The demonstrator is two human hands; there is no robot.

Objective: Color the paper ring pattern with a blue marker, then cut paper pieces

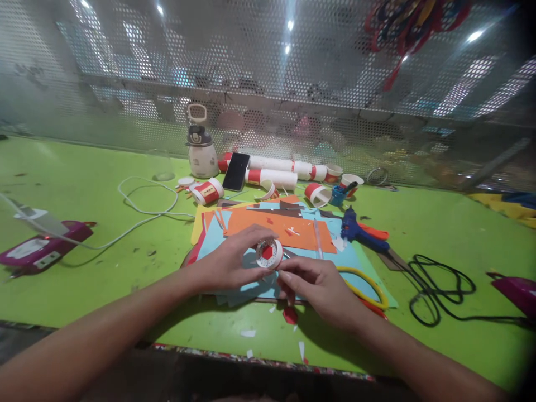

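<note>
My left hand (pixel 228 259) holds a small, round, cut-down paper cup (pixel 274 254) between thumb and fingers, its open face towards me. Inside the cup lies a red patch (pixel 267 253) with a speckled ring around it. At the cup's lower right edge, my right hand (pixel 320 285) has thumb and fingertips pinched together; what sits between them is too small to make out. Beneath both hands are stacked sheets of light blue paper (pixel 251 287) and orange paper (pixel 293 234). A yellow scissors handle (pixel 379 296) shows beside my right wrist.
A blue glue gun (pixel 362 233) with a coiled black cord (pixel 435 296) lies right. Behind the paper are a phone (pixel 237 172), several cut paper cups (pixel 208 191), white tubes (pixel 276 178) and a bottle (pixel 202 159). A purple power strip (pixel 46 248) sits left.
</note>
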